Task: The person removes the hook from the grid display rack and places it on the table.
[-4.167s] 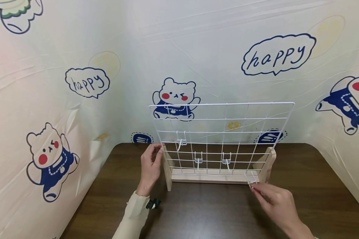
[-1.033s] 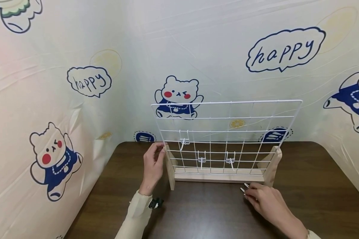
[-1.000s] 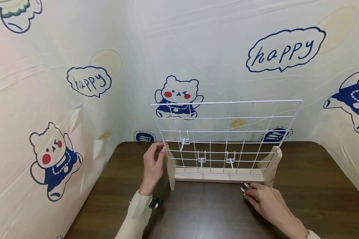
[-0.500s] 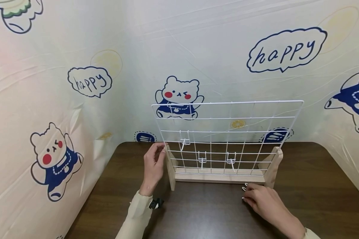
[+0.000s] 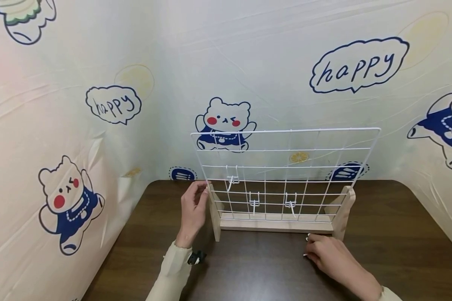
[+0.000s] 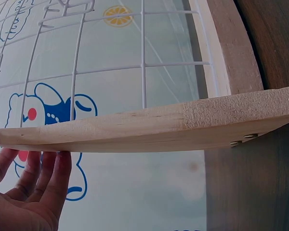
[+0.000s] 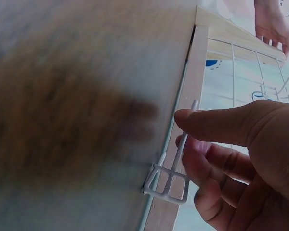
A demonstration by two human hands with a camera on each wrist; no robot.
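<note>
White hook point(image 7: 177, 156), pinched by the right hand point(image 5: 333, 255), seems readied; next, probably hang it on the rack point(image 5: 275, 226). Left hand point(image 5: 193, 212), uncurled, touches its left side.

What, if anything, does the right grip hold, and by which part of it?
The right grip pinches a white wire hook by its straight prong.

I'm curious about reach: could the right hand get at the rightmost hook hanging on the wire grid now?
Probably yes: nothing visible stands between the right hand and the rightmost hook on the wire grid, though that hand pinches a loose hook, which it may need to release first.
</note>
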